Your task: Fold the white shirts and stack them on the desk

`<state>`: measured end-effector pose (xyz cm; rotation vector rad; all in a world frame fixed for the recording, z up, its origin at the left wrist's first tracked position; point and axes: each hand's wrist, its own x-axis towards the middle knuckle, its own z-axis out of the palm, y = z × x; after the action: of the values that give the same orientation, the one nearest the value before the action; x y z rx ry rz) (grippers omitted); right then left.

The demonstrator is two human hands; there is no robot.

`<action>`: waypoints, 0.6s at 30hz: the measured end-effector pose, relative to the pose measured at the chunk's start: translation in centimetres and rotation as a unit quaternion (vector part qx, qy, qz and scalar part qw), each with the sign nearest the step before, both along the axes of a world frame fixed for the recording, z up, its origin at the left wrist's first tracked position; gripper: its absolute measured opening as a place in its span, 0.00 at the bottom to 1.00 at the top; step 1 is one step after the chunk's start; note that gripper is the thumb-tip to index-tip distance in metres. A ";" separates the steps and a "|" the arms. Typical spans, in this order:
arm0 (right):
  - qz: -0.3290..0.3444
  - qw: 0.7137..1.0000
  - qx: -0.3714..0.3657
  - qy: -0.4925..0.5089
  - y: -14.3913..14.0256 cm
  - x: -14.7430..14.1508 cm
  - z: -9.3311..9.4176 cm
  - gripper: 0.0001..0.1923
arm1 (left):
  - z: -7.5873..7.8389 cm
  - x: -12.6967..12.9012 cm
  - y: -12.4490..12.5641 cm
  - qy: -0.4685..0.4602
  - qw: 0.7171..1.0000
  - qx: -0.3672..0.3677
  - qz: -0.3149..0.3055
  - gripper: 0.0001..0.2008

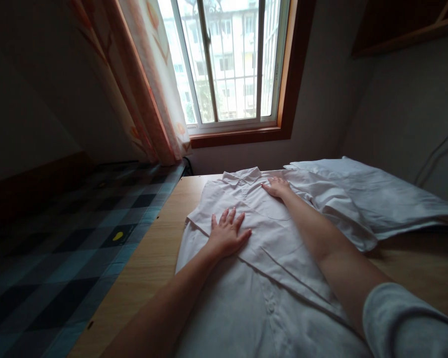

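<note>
A white button-up shirt (224,308) lies spread on a wooden board (142,278), its collar at the far end. One sleeve is folded slantwise across the shirt's front. My left hand (227,233) rests flat on this folded part, fingers spread. Farther off, my right hand (277,188) lies on the cloth near the right shoulder, just right of the collar, with its fingers apart. More white cloth stretches out to the right of that shoulder. The shirt's lower end runs out of view at the bottom.
To the left is a bed surface with dark checked cloth (78,263). Behind the board are a barred window (231,74) and an orange patterned curtain (142,89). At right lies white fabric (392,199); a wooden shelf (410,40) hangs above, and a cable (438,146) runs along the wall.
</note>
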<state>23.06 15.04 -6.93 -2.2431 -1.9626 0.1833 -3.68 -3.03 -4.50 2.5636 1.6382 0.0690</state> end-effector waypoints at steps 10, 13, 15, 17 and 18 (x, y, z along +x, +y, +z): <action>0.035 0.999 -0.005 -0.015 0.7 2.2 -0.2 0.33 | 0.0 0.1 0.0 0.002 1.000 -0.001 0.003 0.35; 0.045 0.999 0.015 -0.019 0.4 2.3 0.2 0.30 | 0.1 0.1 0.0 0.002 1.000 0.000 0.002 0.35; 0.050 0.998 0.037 -0.027 -0.1 1.9 0.7 0.28 | 0.1 0.1 -0.1 0.001 1.000 0.000 0.001 0.35; 0.060 0.996 0.062 -0.038 -1.1 1.1 1.5 0.26 | 0.2 0.1 -0.1 0.001 1.000 -0.001 0.003 0.35; 0.068 0.994 0.075 -0.043 -1.9 0.6 1.8 0.26 | 0.2 0.2 0.0 0.001 1.000 -0.001 0.004 0.35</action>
<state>23.61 13.15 -5.12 -2.0587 -2.0978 -0.0443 -3.53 -3.08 -4.32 2.5560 1.6485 0.0653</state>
